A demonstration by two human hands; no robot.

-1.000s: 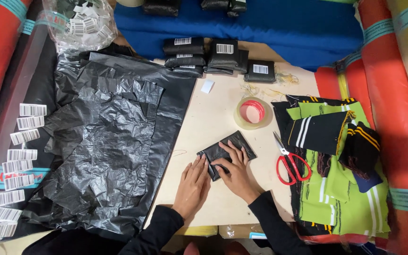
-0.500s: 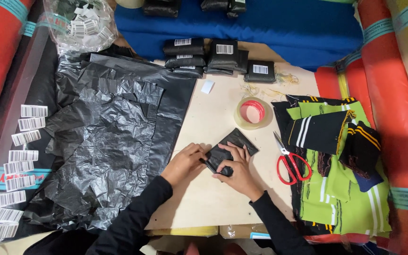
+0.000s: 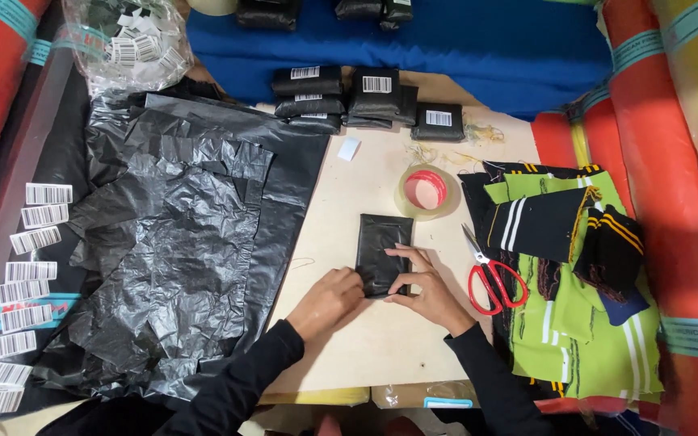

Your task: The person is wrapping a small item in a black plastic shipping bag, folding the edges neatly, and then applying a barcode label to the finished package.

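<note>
A small flat packet wrapped in black plastic (image 3: 381, 242) lies on the pale table (image 3: 381, 347), long side pointing away from me. My left hand (image 3: 329, 300) pinches its near left corner. My right hand (image 3: 426, 284) presses fingers on its near right edge, thumb under the near end. Both arms wear black sleeves.
Crumpled black plastic sheets (image 3: 171, 242) cover the left half of the table. A tape roll (image 3: 425, 190) and red-handled scissors (image 3: 490, 274) lie right of the packet. Green and black knit pieces (image 3: 567, 266) are stacked at right. Wrapped labelled packets (image 3: 349, 101) sit at the back; barcode stickers (image 3: 26, 274) line the left.
The packet has been turned from a diagonal lie to straight, and now sits a little farther from me. Both hands have shifted to its near end.
</note>
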